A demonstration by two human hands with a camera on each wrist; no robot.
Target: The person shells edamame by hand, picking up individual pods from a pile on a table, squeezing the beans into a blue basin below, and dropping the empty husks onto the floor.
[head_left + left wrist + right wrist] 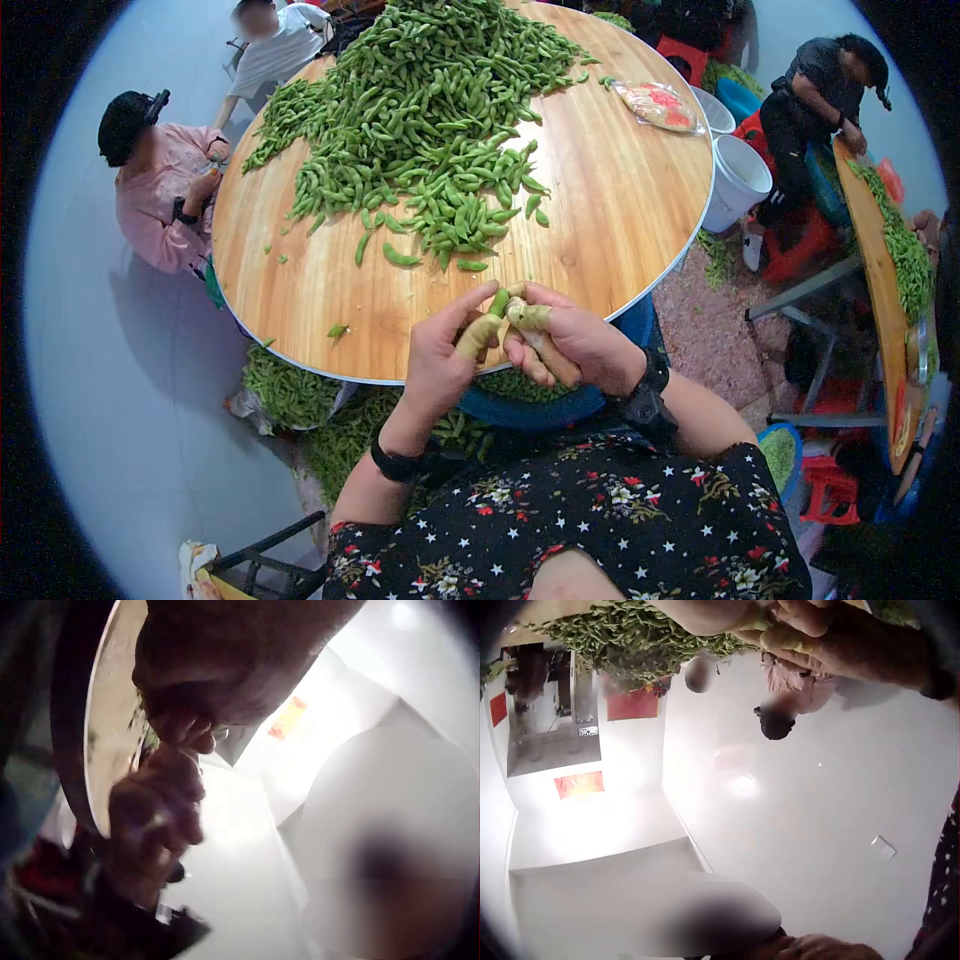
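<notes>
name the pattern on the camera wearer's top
The black top has flowers and white stars, clearest in head view.

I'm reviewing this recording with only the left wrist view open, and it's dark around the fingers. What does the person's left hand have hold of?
Observer: The head view shows the left hand pinching a green pod upright between thumb and fingers.
Reviewer: I see only a sliver of tabletop. Are there more pods on it?
Observer: Yes, a big heap of pods covers much of the far part of the round wooden table.
Reviewer: Does anything other than pods lie up there?
Observer: A clear packet with red on it lies to the right of the heap, near the table's edge.
</notes>
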